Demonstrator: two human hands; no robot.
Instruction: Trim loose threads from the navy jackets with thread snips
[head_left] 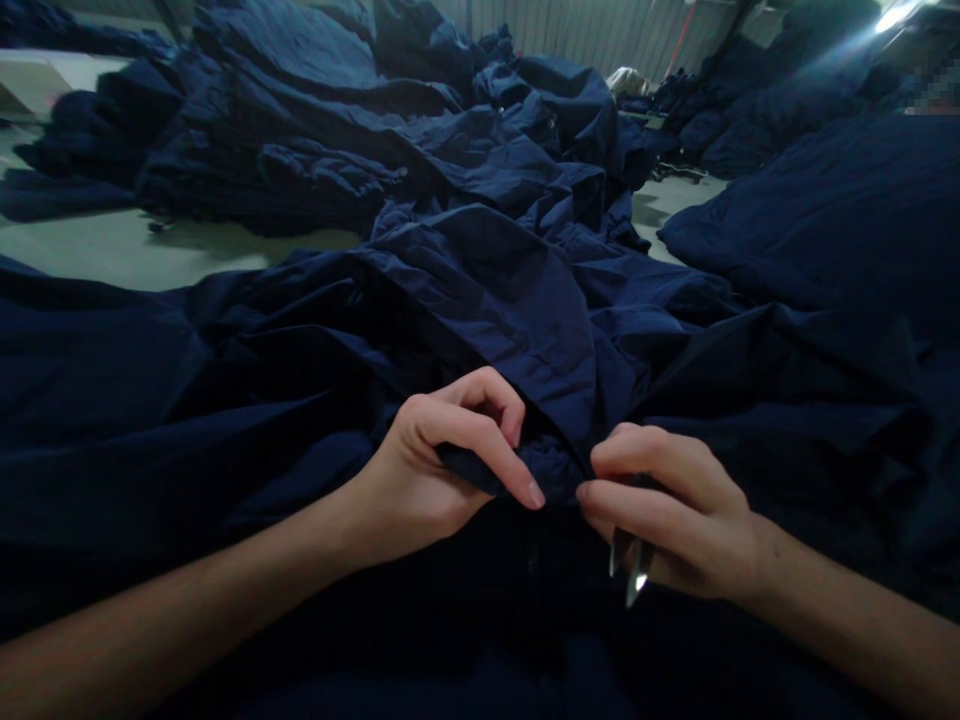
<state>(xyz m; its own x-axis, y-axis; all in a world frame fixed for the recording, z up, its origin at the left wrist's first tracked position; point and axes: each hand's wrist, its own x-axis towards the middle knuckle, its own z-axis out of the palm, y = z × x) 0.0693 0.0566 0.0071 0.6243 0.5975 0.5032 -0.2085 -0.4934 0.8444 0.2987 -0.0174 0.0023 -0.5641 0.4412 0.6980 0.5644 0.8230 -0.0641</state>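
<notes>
Dark navy fabric [495, 290], apparently part of a garment, lies spread and bunched before me. My left hand [457, 450] pinches a folded edge of it, with the index finger stretched along the edge. Close to its right, my right hand [675, 510] grips the same edge between thumb and fingertips. Tucked in that right hand are small thread snips [636, 578], their two shiny pointed blades sticking out downward below the fingers. The palm hides the rest of the snips. A short stretch of edge runs between both hands.
Large heaps of the same navy cloth [300, 120] rise behind the hands, and another pile [832, 210] lies at the right. Pale tabletop [225, 255] shows between the heaps. A corrugated wall [570, 40] and a bright lamp [896, 15] stand in the background.
</notes>
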